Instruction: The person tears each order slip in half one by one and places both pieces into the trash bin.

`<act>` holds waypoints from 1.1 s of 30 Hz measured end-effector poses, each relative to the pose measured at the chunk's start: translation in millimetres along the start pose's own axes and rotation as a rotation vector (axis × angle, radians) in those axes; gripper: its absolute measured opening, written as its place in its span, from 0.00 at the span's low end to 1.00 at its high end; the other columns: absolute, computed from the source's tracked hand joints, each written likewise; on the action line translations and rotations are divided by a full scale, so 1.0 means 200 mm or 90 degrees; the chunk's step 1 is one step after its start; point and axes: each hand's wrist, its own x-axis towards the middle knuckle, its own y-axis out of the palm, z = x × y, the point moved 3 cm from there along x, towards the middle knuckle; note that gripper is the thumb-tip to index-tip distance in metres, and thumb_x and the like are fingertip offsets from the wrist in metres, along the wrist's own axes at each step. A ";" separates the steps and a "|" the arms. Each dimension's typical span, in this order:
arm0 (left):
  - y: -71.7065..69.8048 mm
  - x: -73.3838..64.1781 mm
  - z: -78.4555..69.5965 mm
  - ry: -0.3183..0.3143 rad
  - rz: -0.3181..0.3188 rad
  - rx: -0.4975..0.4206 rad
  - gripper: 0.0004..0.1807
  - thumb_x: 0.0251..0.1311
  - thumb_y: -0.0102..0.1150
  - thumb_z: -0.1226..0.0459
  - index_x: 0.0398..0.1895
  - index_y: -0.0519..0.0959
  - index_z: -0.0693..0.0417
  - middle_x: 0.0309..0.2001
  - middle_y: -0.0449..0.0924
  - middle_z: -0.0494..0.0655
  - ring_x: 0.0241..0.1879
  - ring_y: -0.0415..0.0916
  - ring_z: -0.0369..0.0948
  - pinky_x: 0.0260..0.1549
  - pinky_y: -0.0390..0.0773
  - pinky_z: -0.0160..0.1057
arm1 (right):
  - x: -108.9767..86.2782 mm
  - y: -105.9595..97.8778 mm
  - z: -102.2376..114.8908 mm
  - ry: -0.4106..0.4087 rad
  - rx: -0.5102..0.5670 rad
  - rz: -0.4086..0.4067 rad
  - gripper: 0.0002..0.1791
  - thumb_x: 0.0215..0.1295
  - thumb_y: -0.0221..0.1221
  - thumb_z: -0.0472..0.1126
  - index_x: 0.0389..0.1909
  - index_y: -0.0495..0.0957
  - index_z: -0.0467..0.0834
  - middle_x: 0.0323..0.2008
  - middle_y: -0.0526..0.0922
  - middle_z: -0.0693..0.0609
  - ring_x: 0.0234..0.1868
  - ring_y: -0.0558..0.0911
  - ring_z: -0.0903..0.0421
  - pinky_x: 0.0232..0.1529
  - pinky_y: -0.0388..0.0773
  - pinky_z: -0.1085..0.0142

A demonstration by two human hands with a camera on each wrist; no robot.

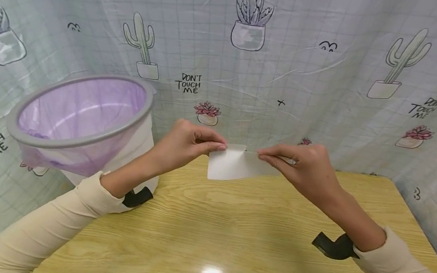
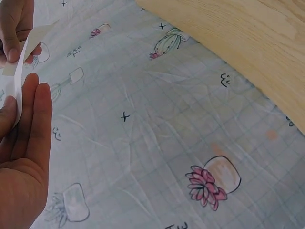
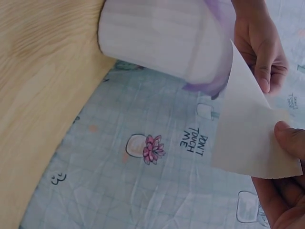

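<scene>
Both hands hold a piece of white paper (image 1: 235, 167) in the air above the table's far part. My left hand (image 1: 187, 144) pinches its upper edge near the left corner between thumb and fingers. On the right side, my right hand (image 1: 305, 167) pinches the same edge and covers part of that end. A small step shows in the upper edge between the hands. In the right wrist view the paper (image 3: 250, 138) bends, with a notch in its edge between the two hands. The left wrist view shows the paper (image 2: 19, 78) nearly edge-on.
A white bin (image 1: 129, 145) with a grey rim and a purple liner (image 1: 87, 108) stands left of the left forearm. Below the hands lies a wood-grain table (image 1: 193, 229). A plant-printed curtain (image 1: 280, 84) hangs behind. Black straps (image 1: 337, 247) sit at the wrists.
</scene>
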 end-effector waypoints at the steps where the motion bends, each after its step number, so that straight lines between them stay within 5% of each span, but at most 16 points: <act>1: -0.01 0.00 0.00 0.002 0.001 0.009 0.05 0.64 0.68 0.68 0.38 0.90 0.59 0.35 0.89 0.47 0.30 0.83 0.35 0.32 0.83 0.34 | 0.00 0.00 0.00 0.000 0.000 0.000 0.13 0.53 0.73 0.27 0.39 0.91 0.44 0.33 0.91 0.53 0.22 0.82 0.67 0.19 0.64 0.76; 9: -0.11 0.00 -0.02 -0.033 0.005 -0.047 0.05 0.64 0.65 0.72 0.39 0.88 0.66 0.37 0.89 0.56 0.33 0.89 0.42 0.36 0.86 0.37 | 0.04 -0.07 -0.01 0.046 0.003 -0.028 0.12 0.53 0.73 0.28 0.38 0.91 0.44 0.32 0.91 0.53 0.27 0.87 0.62 0.29 0.76 0.80; 16: -0.27 -0.06 -0.04 -0.019 -0.007 0.162 0.05 0.63 0.69 0.67 0.39 0.90 0.56 0.37 0.90 0.46 0.35 0.86 0.36 0.34 0.81 0.31 | 0.06 -0.18 0.00 0.047 -0.041 -0.026 0.10 0.56 0.73 0.29 0.37 0.91 0.46 0.30 0.90 0.55 0.26 0.87 0.62 0.26 0.72 0.80; 23: -0.41 -0.15 -0.16 0.011 0.023 0.217 0.06 0.64 0.67 0.69 0.41 0.90 0.56 0.37 0.90 0.44 0.35 0.86 0.35 0.34 0.82 0.31 | 0.12 -0.31 0.04 0.002 -0.063 -0.007 0.13 0.52 0.74 0.28 0.36 0.91 0.48 0.30 0.90 0.56 0.28 0.86 0.67 0.21 0.64 0.79; 33: -0.59 -0.21 -0.26 0.021 0.008 0.307 0.05 0.62 0.69 0.71 0.38 0.90 0.54 0.34 0.89 0.41 0.32 0.84 0.33 0.32 0.78 0.23 | 0.25 -0.39 0.13 -0.059 -0.123 0.066 0.13 0.52 0.74 0.28 0.37 0.90 0.45 0.32 0.90 0.55 0.24 0.86 0.61 0.25 0.74 0.78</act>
